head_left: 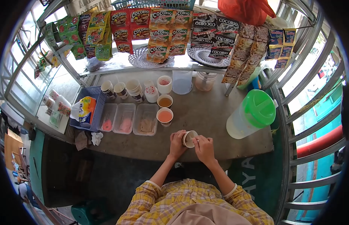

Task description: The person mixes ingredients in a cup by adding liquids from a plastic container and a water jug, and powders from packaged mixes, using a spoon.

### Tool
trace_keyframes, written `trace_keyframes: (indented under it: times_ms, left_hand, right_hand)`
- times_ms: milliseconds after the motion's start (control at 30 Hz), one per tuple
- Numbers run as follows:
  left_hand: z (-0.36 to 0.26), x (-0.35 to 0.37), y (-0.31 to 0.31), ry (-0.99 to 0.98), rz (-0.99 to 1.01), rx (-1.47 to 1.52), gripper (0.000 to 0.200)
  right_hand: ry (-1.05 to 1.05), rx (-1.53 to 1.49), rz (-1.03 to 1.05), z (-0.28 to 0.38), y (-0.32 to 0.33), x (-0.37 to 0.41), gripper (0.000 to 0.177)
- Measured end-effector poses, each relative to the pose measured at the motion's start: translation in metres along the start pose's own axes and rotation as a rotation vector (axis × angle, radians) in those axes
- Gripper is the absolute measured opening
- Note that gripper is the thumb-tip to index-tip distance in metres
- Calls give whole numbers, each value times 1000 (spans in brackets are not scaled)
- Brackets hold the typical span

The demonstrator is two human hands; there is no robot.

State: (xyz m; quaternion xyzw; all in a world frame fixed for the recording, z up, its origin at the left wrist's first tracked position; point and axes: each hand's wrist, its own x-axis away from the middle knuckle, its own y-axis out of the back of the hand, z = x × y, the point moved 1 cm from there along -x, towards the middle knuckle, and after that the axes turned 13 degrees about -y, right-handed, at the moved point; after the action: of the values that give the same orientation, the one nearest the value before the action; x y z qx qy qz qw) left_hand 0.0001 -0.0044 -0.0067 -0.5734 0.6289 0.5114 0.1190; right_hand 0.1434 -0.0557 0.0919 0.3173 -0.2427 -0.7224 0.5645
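Near the front edge of the table my left hand (178, 144) is wrapped round the side of a small paper cup (188, 140), whose mouth tilts up toward me. The fingers of my right hand (204, 150) are closed together at the cup's right rim; whatever they pinch is too small to make out. A pale inside shows in the cup. Just beyond it stand a cup of pink drink (165, 116), a cup of amber drink (165, 102) and a cup with reddish bits (164, 84).
To the left are plastic tubs of pink powder (125, 124) and brown powder (146, 125), stacked cups (134, 90) and a blue basket (98, 123). A green-lidded jug (245, 120) stands at right. Drink sachets (159, 35) hang along the back rail.
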Motion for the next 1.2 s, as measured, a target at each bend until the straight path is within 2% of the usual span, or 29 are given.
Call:
trace_keyframes:
  times_ms: [133,233,333,433,533,633,733,833,933,1033,1133,1200]
  left_hand:
    - [2,4,-2,28,-24,16,77]
    - [3,5,-2,26,-10,31,79]
    - [3,5,-2,61,-1,47,80]
    - [3,4,-1,29,-8,36,79]
    - [-1,-2,2,33,26,19,78]
    - [-2,-4,3,33,0,13,78]
    - [1,-2,-1,39,-34,27,77]
    - [2,-3,0,50,-31,9,76]
    - [4,-1,-2,57,-50,-18,75]
    - [7,3,-4,62,-77,-4,75]
    - [8,4,-5,95,-111,28,76]
    - [9,4,-3,104,-139,43,77]
  right_hand:
    - [-18,-65,12,-2,-1,-1,20]
    - [16,29,-8,3,2,-3,20]
    - [2,7,97,1,7,-8,19]
    - [55,52,30,2,10,-15,20]
    - [42,14,177,0,11,-19,19]
    - [82,28,86,7,13,-26,20]
    - [89,57,199,4,14,-34,19]
    - [106,-20,153,7,15,-38,19]
    - [102,59,185,8,15,-38,18]
    - [75,-34,209,5,11,-34,18]
    - [88,15,190,18,19,-36,18]
    - [78,-1,247,16,17,-36,17]
